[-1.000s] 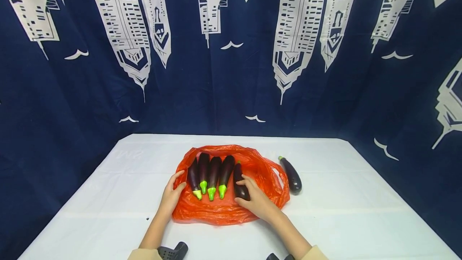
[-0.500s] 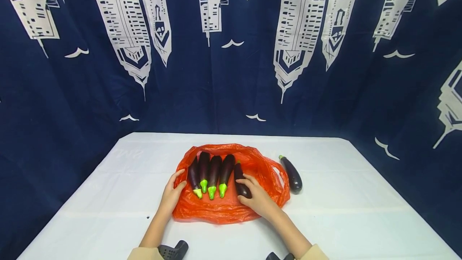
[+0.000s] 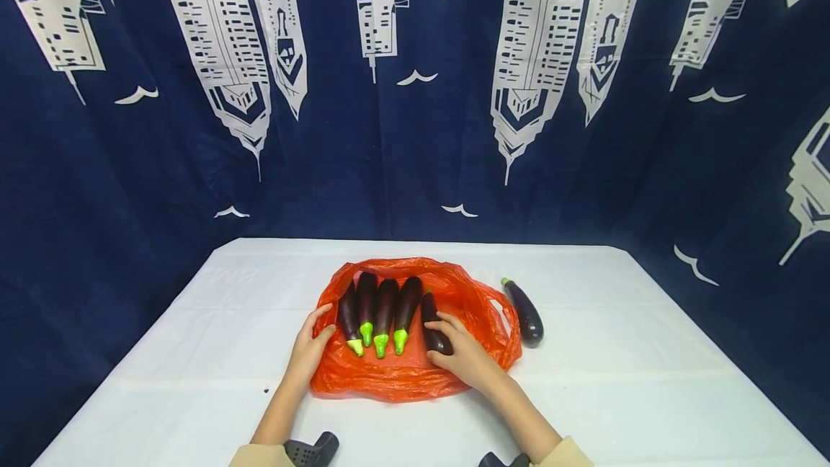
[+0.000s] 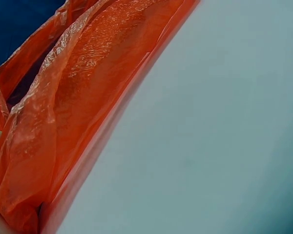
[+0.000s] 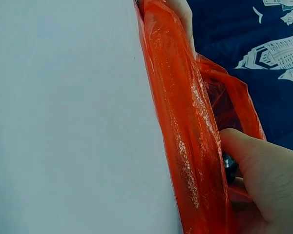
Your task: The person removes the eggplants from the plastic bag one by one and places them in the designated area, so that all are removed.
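A red plastic bag [image 3: 389, 386] lies with its mouth spread wide, several dark eggplants [image 3: 385, 305] side by side in its left half, green stem ends toward the person. The left hand [image 3: 310, 352] grips the bag's left edge. Inside the bag on the right, the right hand [image 3: 463, 355] holds another eggplant [image 3: 436, 341], thumb near its lower end and fingers over its right side. In the right wrist view, the right hand [image 5: 268, 175] reaches past the bag's rim [image 5: 185, 146], a dark glossy end of the eggplant [image 5: 229, 168] showing beside the thumb.
One more eggplant [image 3: 524, 314] lies on the white table [image 3: 616, 352] just right of the bag. A dark blue curtain [image 3: 389, 186] with white building prints hangs behind the table. Dark grey devices [image 3: 314, 449] show near both wrists.
The right hand and the eggplant it holds have shifted slightly to the right inside the bag over the last second. The left hand stays at the bag's edge.
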Demonstrator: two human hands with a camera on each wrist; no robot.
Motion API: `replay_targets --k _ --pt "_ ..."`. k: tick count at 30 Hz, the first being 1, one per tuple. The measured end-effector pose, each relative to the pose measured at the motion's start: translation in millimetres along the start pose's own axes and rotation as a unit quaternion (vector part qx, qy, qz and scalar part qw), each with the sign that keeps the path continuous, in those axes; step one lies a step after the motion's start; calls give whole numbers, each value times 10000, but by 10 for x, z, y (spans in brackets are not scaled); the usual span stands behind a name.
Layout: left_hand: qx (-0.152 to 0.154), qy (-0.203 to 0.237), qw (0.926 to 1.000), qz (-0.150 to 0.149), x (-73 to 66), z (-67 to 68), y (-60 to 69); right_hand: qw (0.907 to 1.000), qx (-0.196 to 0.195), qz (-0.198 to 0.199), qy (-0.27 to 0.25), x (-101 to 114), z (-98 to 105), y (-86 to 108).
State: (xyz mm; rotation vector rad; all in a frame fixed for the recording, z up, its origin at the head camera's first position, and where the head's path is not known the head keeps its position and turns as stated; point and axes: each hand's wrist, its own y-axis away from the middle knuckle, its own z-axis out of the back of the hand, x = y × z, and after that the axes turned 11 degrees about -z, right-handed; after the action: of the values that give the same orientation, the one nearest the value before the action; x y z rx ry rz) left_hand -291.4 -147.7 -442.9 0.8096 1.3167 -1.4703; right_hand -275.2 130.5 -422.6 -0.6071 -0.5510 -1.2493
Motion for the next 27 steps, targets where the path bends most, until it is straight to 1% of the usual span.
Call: replay_targets --k 15,23,27 --pt "31 -28 9999 112 6 -5 8 9999 72 -22 132 34 101 2" --pt "24 -86 9999 81 23 5 6 9997 118 -59 202 58 162 1" --pt "14 -20 10000 81 23 5 -8 9995 131 -140 249 81 210 0"
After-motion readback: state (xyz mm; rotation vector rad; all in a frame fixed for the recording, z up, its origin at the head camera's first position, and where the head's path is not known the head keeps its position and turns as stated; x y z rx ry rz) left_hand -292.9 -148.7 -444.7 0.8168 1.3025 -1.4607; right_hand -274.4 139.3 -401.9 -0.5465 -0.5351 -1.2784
